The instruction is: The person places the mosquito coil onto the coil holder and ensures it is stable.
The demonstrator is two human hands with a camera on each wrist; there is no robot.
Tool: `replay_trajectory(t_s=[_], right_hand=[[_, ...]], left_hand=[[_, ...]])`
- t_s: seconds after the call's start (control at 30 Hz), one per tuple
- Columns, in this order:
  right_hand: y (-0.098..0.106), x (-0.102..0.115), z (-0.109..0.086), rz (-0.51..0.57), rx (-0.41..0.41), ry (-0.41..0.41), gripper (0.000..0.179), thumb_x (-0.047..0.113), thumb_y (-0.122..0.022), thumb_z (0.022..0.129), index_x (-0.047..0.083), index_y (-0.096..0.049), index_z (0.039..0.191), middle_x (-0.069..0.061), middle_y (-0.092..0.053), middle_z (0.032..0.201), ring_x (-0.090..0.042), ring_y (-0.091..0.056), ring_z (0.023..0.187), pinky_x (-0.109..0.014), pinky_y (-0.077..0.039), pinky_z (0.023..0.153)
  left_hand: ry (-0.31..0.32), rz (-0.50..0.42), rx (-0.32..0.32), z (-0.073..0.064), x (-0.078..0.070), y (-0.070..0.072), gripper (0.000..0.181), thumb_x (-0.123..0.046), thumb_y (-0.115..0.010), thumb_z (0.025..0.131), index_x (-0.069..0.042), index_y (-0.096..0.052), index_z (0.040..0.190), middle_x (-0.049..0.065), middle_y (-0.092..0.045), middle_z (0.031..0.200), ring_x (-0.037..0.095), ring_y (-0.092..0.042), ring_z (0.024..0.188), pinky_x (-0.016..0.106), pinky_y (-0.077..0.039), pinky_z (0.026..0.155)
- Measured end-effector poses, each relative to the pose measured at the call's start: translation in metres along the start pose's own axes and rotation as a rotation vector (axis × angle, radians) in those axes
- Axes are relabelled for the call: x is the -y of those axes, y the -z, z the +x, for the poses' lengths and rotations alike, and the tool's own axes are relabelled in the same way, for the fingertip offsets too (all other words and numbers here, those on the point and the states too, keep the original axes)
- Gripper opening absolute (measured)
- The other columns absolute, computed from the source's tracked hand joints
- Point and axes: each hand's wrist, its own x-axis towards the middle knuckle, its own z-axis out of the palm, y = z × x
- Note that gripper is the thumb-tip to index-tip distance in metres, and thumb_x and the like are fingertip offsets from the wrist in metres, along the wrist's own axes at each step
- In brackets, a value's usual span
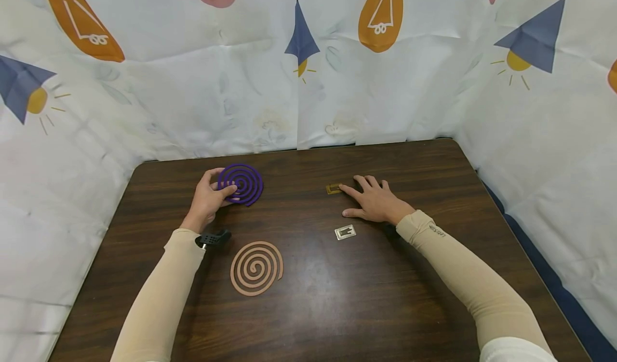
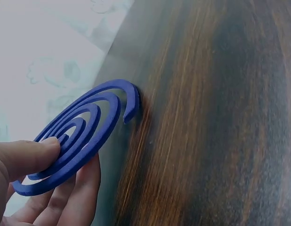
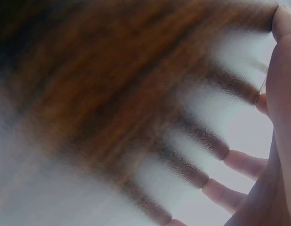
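My left hand (image 1: 208, 197) holds a purple mosquito coil (image 1: 256, 185) above the far left of the table, thumb on its face and fingers behind it. In the left wrist view the coil (image 2: 105, 136) is tilted, its free outer end pointing away from the hand. My right hand (image 1: 378, 200) rests on the table with fingers spread. Its index fingertip touches a small gold-coloured metal plate (image 1: 330, 189) with a cut-out. Nearer to me lies a similar silver-coloured plate (image 1: 339, 237). A tan mosquito coil (image 1: 233, 274) lies flat, nearer to me than the left hand.
The dark wood-grain table (image 1: 308, 324) has rounded far corners. A white patterned cloth (image 1: 193, 99) hangs behind and around it. On my left wrist is a black band (image 1: 214, 239).
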Motion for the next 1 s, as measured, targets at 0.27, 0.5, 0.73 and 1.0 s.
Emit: replay_trajectory(t_s=[0.27,0.5,0.73,1.0], right_hand=[[-0.002,-0.001,0.001,-0.003,0.012,-0.005,0.08,0.074,-0.044,0.099,0.038,-0.019,0.166,-0.018,-0.018,0.172,-0.046,-0.024,0.156,-0.076,-0.03,0.116],[-0.004,-0.001,0.002,-0.001,0.014,-0.006,0.08,0.074,-0.043,0.099,0.038,-0.019,0.166,-0.018,-0.018,0.172,-0.046,-0.024,0.156,-0.077,-0.03,0.116],[-0.002,0.0,0.0,-0.002,0.013,-0.007,0.08,0.075,-0.044,0.098,0.038,-0.019,0.166,-0.018,-0.018,0.172,-0.046,-0.024,0.157,-0.077,-0.03,0.116],[-0.001,0.0,0.0,0.01,0.007,-0.004,0.08,0.074,-0.044,0.098,0.038,-0.02,0.166,-0.018,-0.019,0.172,-0.046,-0.024,0.157,-0.077,-0.029,0.116]], left_hand=[[0.009,-0.08,-0.029,-0.002,-0.002,-0.004,0.068,-0.01,-0.066,0.101,-0.013,-0.029,0.159,-0.002,-0.063,0.111,0.005,-0.074,0.087,0.026,-0.065,0.078],[0.043,-0.146,-0.064,0.0,-0.001,-0.008,0.063,-0.012,-0.067,0.101,-0.017,-0.035,0.155,0.0,-0.063,0.114,0.005,-0.074,0.086,0.025,-0.065,0.074],[0.057,-0.2,-0.067,0.0,-0.001,-0.011,0.063,-0.013,-0.067,0.101,-0.019,-0.035,0.155,-0.003,-0.064,0.108,0.006,-0.074,0.083,0.024,-0.064,0.071],[0.095,-0.242,-0.048,0.001,-0.002,-0.014,0.072,-0.014,-0.068,0.101,-0.012,-0.029,0.161,-0.009,-0.066,0.108,0.003,-0.074,0.082,0.021,-0.063,0.071]])
